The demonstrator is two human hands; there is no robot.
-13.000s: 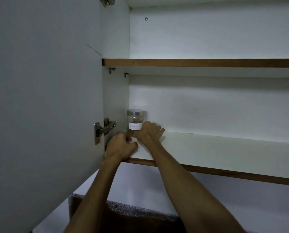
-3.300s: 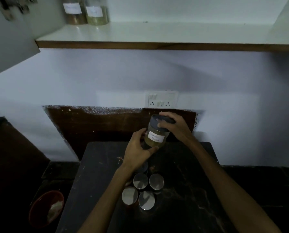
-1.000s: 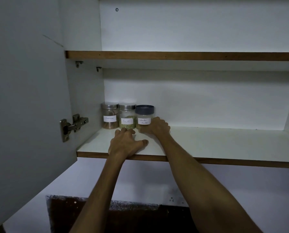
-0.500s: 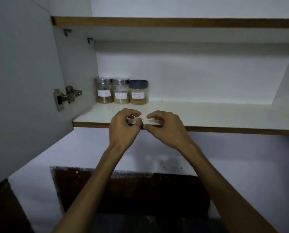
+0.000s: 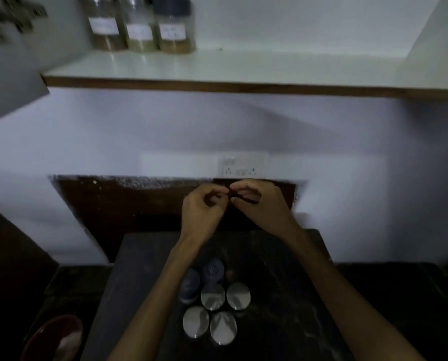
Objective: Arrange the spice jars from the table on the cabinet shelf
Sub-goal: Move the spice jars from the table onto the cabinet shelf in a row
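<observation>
Three labelled spice jars stand in a row at the left end of the white cabinet shelf (image 5: pixel 243 66): a steel-lidded one (image 5: pixel 105 29), a second (image 5: pixel 139 32), and a dark-lidded one (image 5: pixel 174 29). Below, on the dark table (image 5: pixel 282 321), several more jars stand in a cluster, seen from above: steel lids (image 5: pixel 212 297) and two dark lids (image 5: pixel 212 272). My left hand (image 5: pixel 202 209) and my right hand (image 5: pixel 259 204) hover side by side above the table, fingers loosely curled, holding nothing.
The open cabinet door with its hinge (image 5: pixel 9 16) hangs at the upper left. A white switch and socket plate (image 5: pixel 242 166) sits on the wall behind my hands. A reddish bowl (image 5: pixel 53 337) lies low at the left of the table.
Both hands have come down from the shelf edge to above the table. My view has dropped from the cabinet to the table, bringing the cluster of jars into sight.
</observation>
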